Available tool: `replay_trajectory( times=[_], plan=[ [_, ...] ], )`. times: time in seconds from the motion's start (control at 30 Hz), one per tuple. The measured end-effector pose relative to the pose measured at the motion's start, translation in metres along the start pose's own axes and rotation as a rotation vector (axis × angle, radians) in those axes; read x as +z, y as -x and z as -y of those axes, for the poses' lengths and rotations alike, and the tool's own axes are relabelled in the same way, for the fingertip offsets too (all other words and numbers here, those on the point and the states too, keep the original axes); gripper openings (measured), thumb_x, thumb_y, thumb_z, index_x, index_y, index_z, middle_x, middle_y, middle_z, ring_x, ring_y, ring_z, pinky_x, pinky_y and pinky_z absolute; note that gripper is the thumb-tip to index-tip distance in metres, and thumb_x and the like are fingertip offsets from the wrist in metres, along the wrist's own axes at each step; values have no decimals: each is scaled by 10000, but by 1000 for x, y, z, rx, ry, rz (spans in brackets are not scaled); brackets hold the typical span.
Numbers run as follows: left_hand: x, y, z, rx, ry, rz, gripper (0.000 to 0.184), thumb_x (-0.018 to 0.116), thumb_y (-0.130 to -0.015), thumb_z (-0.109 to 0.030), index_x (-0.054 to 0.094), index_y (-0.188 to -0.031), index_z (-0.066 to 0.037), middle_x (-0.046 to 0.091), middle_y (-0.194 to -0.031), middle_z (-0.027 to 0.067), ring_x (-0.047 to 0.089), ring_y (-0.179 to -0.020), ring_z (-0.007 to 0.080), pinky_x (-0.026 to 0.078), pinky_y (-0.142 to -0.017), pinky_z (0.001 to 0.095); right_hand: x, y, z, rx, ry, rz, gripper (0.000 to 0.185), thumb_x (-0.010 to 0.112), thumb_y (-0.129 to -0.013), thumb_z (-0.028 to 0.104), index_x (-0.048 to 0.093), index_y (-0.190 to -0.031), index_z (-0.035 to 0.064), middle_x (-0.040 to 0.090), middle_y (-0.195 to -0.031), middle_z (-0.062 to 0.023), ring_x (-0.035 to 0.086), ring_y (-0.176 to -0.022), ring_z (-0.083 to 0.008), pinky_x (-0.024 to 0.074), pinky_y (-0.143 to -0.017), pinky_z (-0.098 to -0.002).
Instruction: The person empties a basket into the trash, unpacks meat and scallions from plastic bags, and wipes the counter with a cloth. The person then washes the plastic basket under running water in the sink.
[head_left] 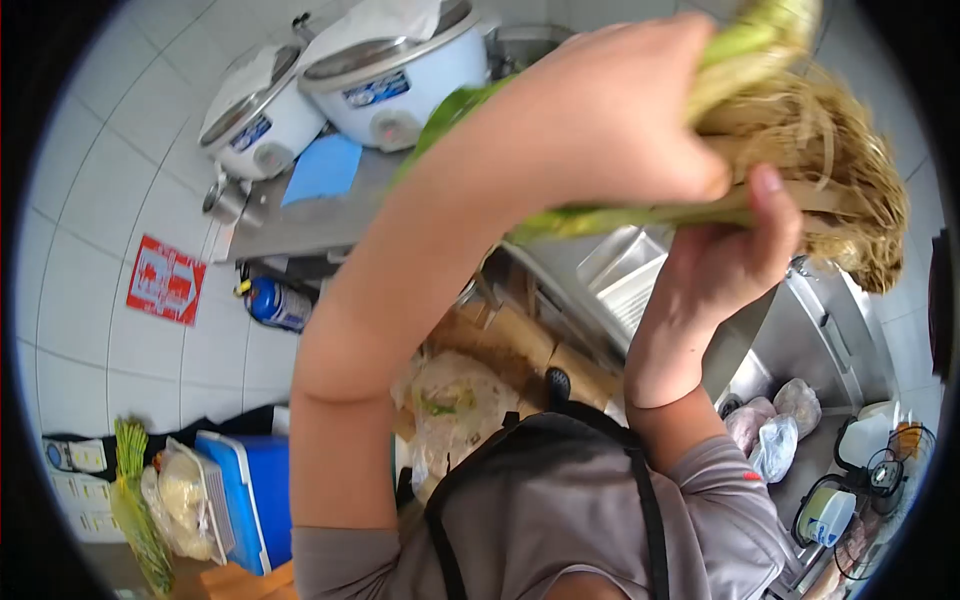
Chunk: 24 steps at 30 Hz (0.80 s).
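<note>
High at the upper right is a leafy plant with thick pale green stalks (760,50) and a shaggy mass of tan fibrous roots (840,170). My left hand (665,110) reaches across from the left and closes round the stalks just beside the roots; its fingers are mostly hidden behind the hand. Below it, my right hand (735,235) grips the plant from underneath, its thumb pressed along the root end. A green leaf (455,110) trails out behind my left forearm, which covers much of the plant's length.
Two white rice cookers (395,85) stand on a steel counter (310,225) with a blue sheet (325,168). A fire extinguisher (275,303) hangs below. A plastic bag (455,400) lies on the floor. At right are a steel sink (800,335), bagged items (775,445) and a fan (885,475).
</note>
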<state>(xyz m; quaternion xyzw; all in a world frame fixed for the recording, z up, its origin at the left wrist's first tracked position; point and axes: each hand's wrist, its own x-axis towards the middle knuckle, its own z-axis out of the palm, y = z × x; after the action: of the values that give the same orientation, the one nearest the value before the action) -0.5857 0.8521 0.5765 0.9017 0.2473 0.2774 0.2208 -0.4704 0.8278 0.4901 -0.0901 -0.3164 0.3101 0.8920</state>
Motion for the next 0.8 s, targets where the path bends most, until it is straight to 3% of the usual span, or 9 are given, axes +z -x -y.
replay_trajectory(
  times=[0.13, 0.3, 0.4, 0.47, 0.53, 0.57, 0.6, 0.67, 0.8],
  plan=[
    [26, -143, 22, 113, -103, 215, 510, 647, -560, -228, 487, -972, 27, 579, -920, 201, 555, -915, 303, 448, -751, 337, -40, -95, -20, -217, -105, -91, 399, 593, -711, 130, 491, -1073, -3, 539, -985, -83, 515, -931, -171, 384, -874, -303],
    [92, -271, 104, 135, -367, 323, 532, 666, -621, -232, 468, -1085, -62, 600, -974, 116, 558, -936, 261, 417, -834, 394, -138, -184, -111, -327, -173, -244, 278, 575, -761, 188, 517, -979, 26, 531, -988, -68, 513, -941, -177, 397, -882, -317],
    [143, -303, 187, -97, -611, 359, 700, 661, -652, -288, 364, -1271, -156, 479, -1225, 107, 422, -1155, 270, 246, -983, 523, -202, -194, -182, -103, -6, -454, 604, 640, -761, 273, 395, -1214, -43, 454, -1216, -142, 447, -1096, -223, 341, -954, -353],
    [183, -292, 262, -335, -693, 447, 813, 609, -727, -222, 130, -1384, -187, 210, -1415, 76, 203, -1292, 293, 99, -1035, 546, -280, -175, -236, 317, 367, -843, 729, 707, -700, 266, 353, -1231, -89, 410, -1253, -165, 390, -1138, -229, 319, -952, -338],
    [230, -253, 323, -524, -670, 526, 867, 623, -692, -170, 104, -1385, -119, 159, -1428, 101, 159, -1305, 298, 104, -1047, 517, -339, -138, -232, 403, 600, -537, 678, 703, -681, 211, 387, -1184, -116, 454, -1164, -174, 442, -1044, -238, 350, -895, -329],
    [241, -234, 339, -540, -600, 534, 835, 624, -690, -174, 152, -1376, -112, 162, -1426, 105, 166, -1301, 304, 121, -1048, 494, -373, -126, -236, 407, 821, -533, 634, 703, -677, 179, 411, -1159, -112, 505, -1080, -149, 482, -952, -215, 380, -843, -312],
    [248, -211, 348, -562, -523, 552, 805, 626, -688, -177, 200, -1367, -106, 165, -1424, 110, 173, -1298, 309, 138, -1050, 471, -372, -114, -214, 463, 755, -474, 517, 667, -711, 141, 466, -1166, 2, 544, -1063, -77, 516, -903, -159, 402, -712, -259],
    [243, -159, 344, -470, -415, 457, 679, 615, -724, -219, 320, -1320, -80, 200, -1409, 126, 186, -1289, 311, 193, -1039, 426, -376, -99, -183, 533, 810, -367, 293, 615, -754, 139, 573, -1028, 42, 597, -925, -30, 543, -816, -116, 419, -685, -251],
    [190, -24, 295, -195, 158, -55, 382, 567, -793, -86, 488, -1163, -38, 444, -1239, 142, 418, -1150, 240, 344, -949, 327, -376, -82, -135, 779, 967, -138, 278, 581, -788, 218, 586, -1021, 67, 594, -928, -14, 544, -844, -117, 422, -718, -256]
  ],
)
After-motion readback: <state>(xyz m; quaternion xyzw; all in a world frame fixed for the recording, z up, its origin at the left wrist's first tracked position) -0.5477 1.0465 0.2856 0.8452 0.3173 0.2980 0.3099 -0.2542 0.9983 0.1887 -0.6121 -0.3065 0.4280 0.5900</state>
